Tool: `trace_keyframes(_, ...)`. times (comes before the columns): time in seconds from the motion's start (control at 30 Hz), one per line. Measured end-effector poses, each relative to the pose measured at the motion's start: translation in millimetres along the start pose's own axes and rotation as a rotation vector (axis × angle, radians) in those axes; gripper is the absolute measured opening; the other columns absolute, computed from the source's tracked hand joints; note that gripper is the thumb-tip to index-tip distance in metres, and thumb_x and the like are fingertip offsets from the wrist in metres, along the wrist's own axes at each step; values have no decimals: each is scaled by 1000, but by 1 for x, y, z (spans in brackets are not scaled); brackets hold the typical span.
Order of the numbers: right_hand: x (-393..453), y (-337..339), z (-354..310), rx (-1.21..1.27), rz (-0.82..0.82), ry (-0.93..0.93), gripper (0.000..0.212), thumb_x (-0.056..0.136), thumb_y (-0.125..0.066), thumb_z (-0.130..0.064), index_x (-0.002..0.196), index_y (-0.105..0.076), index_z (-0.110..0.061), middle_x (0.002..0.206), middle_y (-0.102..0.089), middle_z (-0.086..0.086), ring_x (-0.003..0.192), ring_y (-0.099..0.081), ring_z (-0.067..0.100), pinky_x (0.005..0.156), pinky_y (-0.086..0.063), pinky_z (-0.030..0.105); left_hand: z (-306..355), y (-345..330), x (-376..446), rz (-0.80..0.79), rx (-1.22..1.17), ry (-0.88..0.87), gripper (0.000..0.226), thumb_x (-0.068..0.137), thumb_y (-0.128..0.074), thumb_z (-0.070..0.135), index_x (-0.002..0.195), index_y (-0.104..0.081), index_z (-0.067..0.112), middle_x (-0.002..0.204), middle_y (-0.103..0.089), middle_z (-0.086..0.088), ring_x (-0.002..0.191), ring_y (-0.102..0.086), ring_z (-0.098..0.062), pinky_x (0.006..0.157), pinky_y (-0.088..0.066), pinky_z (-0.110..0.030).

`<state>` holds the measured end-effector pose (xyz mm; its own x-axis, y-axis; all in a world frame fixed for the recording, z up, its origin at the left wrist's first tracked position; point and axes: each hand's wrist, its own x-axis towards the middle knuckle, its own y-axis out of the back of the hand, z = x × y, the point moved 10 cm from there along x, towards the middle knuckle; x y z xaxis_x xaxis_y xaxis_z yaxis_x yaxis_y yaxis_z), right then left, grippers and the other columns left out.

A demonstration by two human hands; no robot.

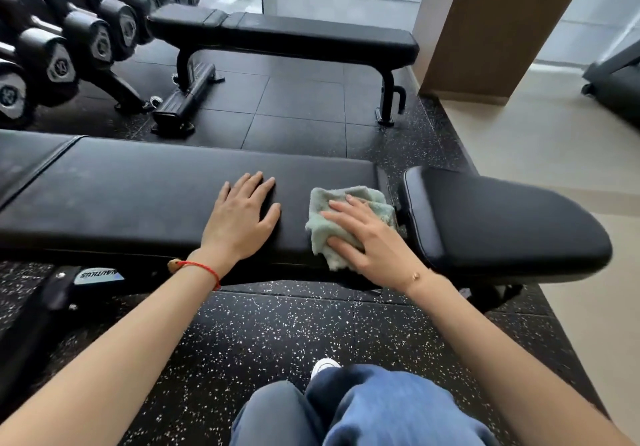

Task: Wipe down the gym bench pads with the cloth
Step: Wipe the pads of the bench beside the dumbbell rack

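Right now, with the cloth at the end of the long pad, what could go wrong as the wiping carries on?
1. The green cloth lies bunched at the long back pad's right end, beside the gap before the seat pad; a stroke could snag it there.
2. The right hand presses with flat fingers rather than gripping, so the cloth may slide out.
3. The left hand rests on the pad, covering a patch that may go unwiped.

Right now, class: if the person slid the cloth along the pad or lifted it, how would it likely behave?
The cloth looks soft and floppy: it lies crumpled in folds under the right hand, so it would probably droop if lifted. Its fuzzy pile suggests it is light. On the smooth pad it should slide easily, perhaps bunching.
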<state>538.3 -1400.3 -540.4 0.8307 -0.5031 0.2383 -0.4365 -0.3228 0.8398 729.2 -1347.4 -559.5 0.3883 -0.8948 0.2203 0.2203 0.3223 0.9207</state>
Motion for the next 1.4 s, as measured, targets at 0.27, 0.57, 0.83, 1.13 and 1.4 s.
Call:
trace_keyframes(0.27, 40, 7, 50, -58, 80, -186, 57, 91, -50, -54, 141, -51, -25, 154, -38, 2, 148, -18, 26, 122, -9, 40, -1, 1, 1, 35, 0, 9, 55, 98, -41, 42, 150, -35, 23, 159, -29, -1, 149, -18, -17, 122, -8, -41)
trace_keyframes(0.57, -31, 4, -13, 2, 32, 52, 49, 97, -49, -46, 143, -46, -30, 154, -35, -9, 147, -14, 8, 121, -2, 24, -2, 4, 1, 66, -24, -1, 54, 97, -43, 42, 148, -39, 23, 157, -32, -1, 148, -21, -18, 122, -9, -40)
trace_keyframes(0.83, 50, 2, 34, -63, 46, -208, 45, 91, -54, -38, 127, -61, -12, 139, -54, 13, 138, -34, 37, 119, -16, 44, -2, 8, 1, 78, -44, 2, 53, 95, -47, 43, 145, -44, 24, 155, -37, 0, 146, -26, -18, 121, -12, -39)
trace_keyframes(1.13, -34, 41, 32, -104, 102, -38, 34, 91, -63, -7, 125, -61, -8, 140, -54, 8, 139, -37, 25, 120, -21, 37, 12, 3, -1, 30, 9, 57, 51, 97, -46, 35, 145, -44, 15, 154, -37, -8, 146, -25, -27, 120, -14, -49)
trace_keyframes(1.4, -82, 86, 99, -187, 197, -260, 42, 96, -59, -19, 137, -53, -14, 150, -42, 9, 146, -22, 24, 116, 0, 19, 119, -30, -2, -7, -117, -39, 56, 95, -47, 39, 145, -41, 15, 155, -34, -8, 147, -20, -26, 121, -5, -53)
